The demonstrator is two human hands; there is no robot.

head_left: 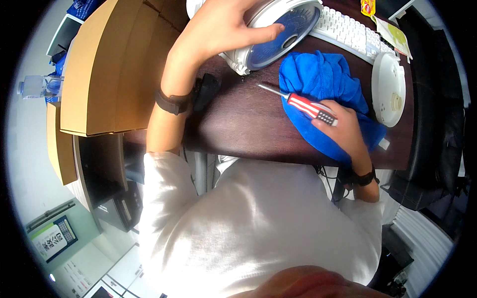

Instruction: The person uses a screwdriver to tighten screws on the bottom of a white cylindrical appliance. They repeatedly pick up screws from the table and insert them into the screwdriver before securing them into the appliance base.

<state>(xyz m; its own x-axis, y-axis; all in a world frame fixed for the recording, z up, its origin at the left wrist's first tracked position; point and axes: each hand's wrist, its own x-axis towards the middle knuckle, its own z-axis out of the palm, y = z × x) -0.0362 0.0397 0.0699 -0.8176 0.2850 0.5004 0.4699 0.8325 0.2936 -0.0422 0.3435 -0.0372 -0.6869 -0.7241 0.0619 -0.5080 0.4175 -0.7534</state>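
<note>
White sleeves nearest; screwdriver (304, 105) pinched by right hand (343, 130) over blue cloth (323, 79), fan housing (278, 30) beyond steadied by spread left hand (218, 27).

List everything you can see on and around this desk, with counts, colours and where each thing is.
Fan housing: one, white with blue blades, desk top centre, under the left hand.
Screwdriver: one, red-and-white handle, in the right hand, over the cloth.
Cloth: one, blue, desk right of centre.
Round cover: one, white, right of the cloth.
Keyboard: one, white, desk top right.
Cardboard boxes: several, brown, left.
Water bottle: one, clear, far left.
Desk: one, dark brown.
Left hand: resting on the fan housing.
Right hand: grip closed on the screwdriver.
</note>
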